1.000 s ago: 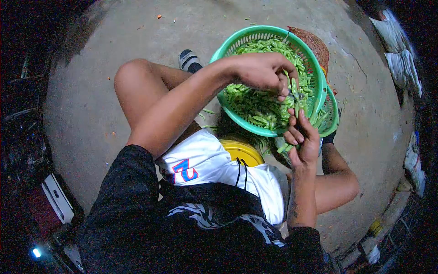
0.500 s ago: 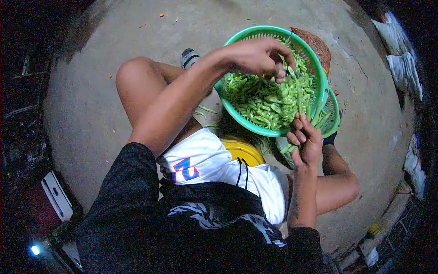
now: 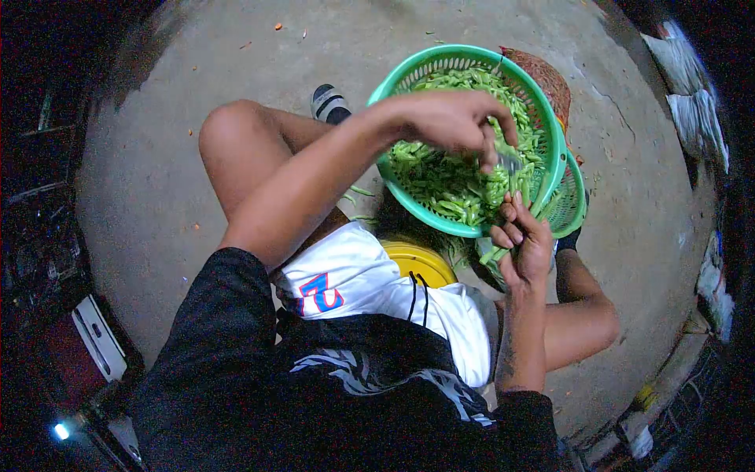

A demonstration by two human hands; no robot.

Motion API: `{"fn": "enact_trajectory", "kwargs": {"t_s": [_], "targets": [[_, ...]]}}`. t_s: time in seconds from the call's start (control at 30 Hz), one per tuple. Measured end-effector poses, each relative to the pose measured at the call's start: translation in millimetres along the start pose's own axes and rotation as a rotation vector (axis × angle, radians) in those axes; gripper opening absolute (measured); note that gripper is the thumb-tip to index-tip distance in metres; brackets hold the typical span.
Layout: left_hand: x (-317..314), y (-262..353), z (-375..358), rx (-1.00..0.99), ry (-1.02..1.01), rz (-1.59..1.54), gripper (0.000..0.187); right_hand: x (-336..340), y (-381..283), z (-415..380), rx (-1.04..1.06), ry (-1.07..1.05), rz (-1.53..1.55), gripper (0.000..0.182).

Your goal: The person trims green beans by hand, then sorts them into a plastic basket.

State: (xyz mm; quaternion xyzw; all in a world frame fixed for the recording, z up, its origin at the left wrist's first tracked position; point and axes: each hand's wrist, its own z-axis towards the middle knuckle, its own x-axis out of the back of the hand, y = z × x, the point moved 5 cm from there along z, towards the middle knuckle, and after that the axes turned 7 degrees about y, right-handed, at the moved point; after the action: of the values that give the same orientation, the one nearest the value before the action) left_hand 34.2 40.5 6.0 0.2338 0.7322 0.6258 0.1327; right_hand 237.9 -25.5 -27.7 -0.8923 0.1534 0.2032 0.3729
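My left hand (image 3: 460,126) reaches across above a green plastic basket (image 3: 376,96), its fingers closed and slightly blurred. From it a small grey knife blade (image 3: 511,164) points down; the handle is hidden by the fingers. Just below, my right hand (image 3: 525,242) is closed around a few long green beans (image 3: 495,256), with their upper ends near the blade. Many short cut pieces of green bean (image 3: 464,206) fill the basket.
A second green basket (image 3: 580,206) sits partly under the first one, beside a reddish mesh sack (image 3: 543,75). A yellow round lid or stool (image 3: 417,261) is between my legs. White sacks (image 3: 698,126) lie along the right edge. Loose beans (image 3: 362,190) lie on the concrete floor (image 3: 157,173).
My left hand has moved slightly right and down with the knife, bringing the blade near the bean tops. My right hand stays almost in place.
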Motion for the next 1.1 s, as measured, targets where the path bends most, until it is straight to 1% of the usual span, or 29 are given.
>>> {"fn": "enact_trajectory", "kwargs": {"t_s": [0.03, 0.07, 0.13, 0.17, 0.27, 0.33, 0.4, 0.43, 0.47, 0.57, 0.6, 0.67, 0.7, 0.73, 0.8, 0.9, 1.0, 1.03, 1.07, 1.1], "targets": [[-12, 6, -3, 0.026, -0.045, 0.02, 0.035, -1, 0, 0, 0.002, 0.0, 0.006, 0.017], [-12, 4, -2, 0.026, -0.045, 0.014, 0.035, 1, 0, 0, 0.0, 0.004, 0.003, 0.017], [-9, 4, 0, -0.044, -0.099, -0.059, 0.036, 2, 0, 2, 0.005, 0.001, 0.021, 0.017], [-1, 1, -1, -0.013, -0.033, -0.027, 0.034, 3, -1, 2, -0.001, -0.02, 0.028, 0.017], [12, -4, 2, -0.018, 0.007, -0.054, 0.035, 3, -2, 1, -0.007, -0.006, 0.007, 0.016], [-1, 0, 0, -0.007, -0.011, -0.033, 0.037, 0, -1, 2, -0.002, -0.004, 0.024, 0.016], [-21, 0, -2, 0.027, -0.107, 0.004, 0.039, -2, 0, 1, -0.002, 0.002, 0.036, 0.016], [-25, 0, 0, 0.008, -0.138, 0.013, 0.037, -2, -1, 0, 0.014, 0.002, 0.036, 0.016], [-22, -1, -1, 0.009, -0.137, 0.008, 0.037, -2, -1, -1, 0.03, 0.003, 0.035, 0.016], [1, -3, 1, -0.024, -0.033, -0.029, 0.032, 2, -1, 2, -0.007, -0.044, 0.04, 0.015], [2, -1, 0, -0.024, -0.033, -0.026, 0.032, 1, -1, 2, -0.005, -0.045, 0.041, 0.015], [3, 0, -1, 0.017, -0.02, 0.032, 0.035, 2, 0, 3, 0.001, -0.01, 0.021, 0.014], [-6, 3, -2, -0.002, -0.034, 0.068, 0.037, 1, 0, 2, 0.003, -0.011, 0.022, 0.014], [-18, 3, -5, 0.007, -0.077, -0.004, 0.04, 1, 0, 2, 0.022, -0.004, 0.046, 0.014], [-28, 5, -6, -0.011, -0.138, -0.013, 0.037, 0, 0, 0, 0.036, 0.006, 0.062, 0.015], [-11, -2, 1, -0.057, -0.088, 0.019, 0.035, -2, -2, 0, 0.03, -0.003, 0.049, 0.015], [-4, 1, -1, -0.03, -0.045, -0.004, 0.034, -3, -1, 2, 0.01, -0.042, 0.043, 0.017], [-7, 6, -3, -0.039, -0.044, 0.155, 0.035, -3, -1, 1, 0.029, -0.031, 0.043, 0.017], [-14, 8, -6, -0.039, -0.046, 0.156, 0.035, -3, -1, 0, 0.048, -0.018, 0.043, 0.016], [-23, 9, -8, -0.029, -0.108, 0.059, 0.035, -2, 0, 0, 0.048, -0.016, 0.042, 0.016]]}}
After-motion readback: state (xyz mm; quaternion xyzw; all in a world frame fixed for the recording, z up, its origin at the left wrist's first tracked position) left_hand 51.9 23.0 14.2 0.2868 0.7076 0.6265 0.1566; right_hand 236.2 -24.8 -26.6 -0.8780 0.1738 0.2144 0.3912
